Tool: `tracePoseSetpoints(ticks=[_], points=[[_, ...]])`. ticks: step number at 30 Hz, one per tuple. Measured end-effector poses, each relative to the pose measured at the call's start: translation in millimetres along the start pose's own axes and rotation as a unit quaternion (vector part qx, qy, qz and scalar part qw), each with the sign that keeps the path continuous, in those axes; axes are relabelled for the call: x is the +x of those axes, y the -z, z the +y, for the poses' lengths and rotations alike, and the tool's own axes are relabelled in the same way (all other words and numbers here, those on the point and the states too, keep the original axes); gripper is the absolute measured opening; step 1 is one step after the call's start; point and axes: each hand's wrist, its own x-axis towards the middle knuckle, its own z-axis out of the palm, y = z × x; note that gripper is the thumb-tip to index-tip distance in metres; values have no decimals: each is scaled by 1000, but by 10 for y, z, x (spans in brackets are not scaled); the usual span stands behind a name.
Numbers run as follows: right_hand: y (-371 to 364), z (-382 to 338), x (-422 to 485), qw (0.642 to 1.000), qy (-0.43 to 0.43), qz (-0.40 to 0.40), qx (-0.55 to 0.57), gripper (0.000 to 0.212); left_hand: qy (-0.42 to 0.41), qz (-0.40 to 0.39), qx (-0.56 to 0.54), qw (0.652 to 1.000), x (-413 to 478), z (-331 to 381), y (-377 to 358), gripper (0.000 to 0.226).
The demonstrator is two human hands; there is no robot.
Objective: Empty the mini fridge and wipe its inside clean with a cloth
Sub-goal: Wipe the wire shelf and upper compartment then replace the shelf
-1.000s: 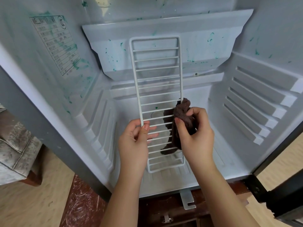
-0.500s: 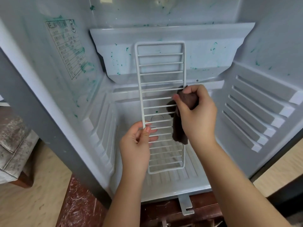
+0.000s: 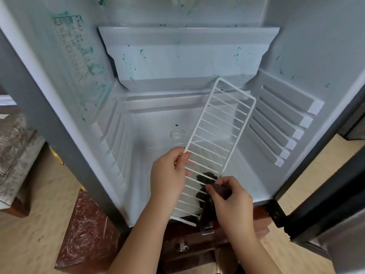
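One rack (image 3: pixel 223 123): left hand (image 3: pixel 169 175) grips its edge, right hand (image 3: pixel 231 200) pinches cloth (image 3: pixel 204 179) against it.

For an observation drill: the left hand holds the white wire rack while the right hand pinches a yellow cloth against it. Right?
The colour is wrong: the head view shows the right hand pinching a dark brown cloth against the white wire rack held by the left hand.

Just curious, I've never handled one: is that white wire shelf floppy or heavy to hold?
Probably stiff: the wire shelf shows straight rails though the left hand grips only one side rail. Likely light: that one-sided grip seems to hold it tilted. It might twist in the fingers as the right hand presses the cloth on it.
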Motion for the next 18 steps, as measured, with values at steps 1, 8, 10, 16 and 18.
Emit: tracePoseSetpoints(ticks=[1, 8, 10, 16, 18], points=[[15, 29, -4, 1000, -7, -4, -9, 24, 12, -11, 9, 1000, -4, -16, -21, 25], [187, -21, 88, 995, 17, 60, -77, 12, 51, -50, 2, 997, 80, -25, -74, 23], [318, -78, 144, 985, 58, 145, -69, 13, 50, -62, 7, 997, 78, -33, -54, 23], [480, -67, 227, 974, 110, 197, -22, 16, 26, -59, 52, 997, 169, -87, 88, 29], [454, -2, 229, 979, 98, 177, -33, 15, 26, -60, 70, 995, 190, -108, 120, 29]])
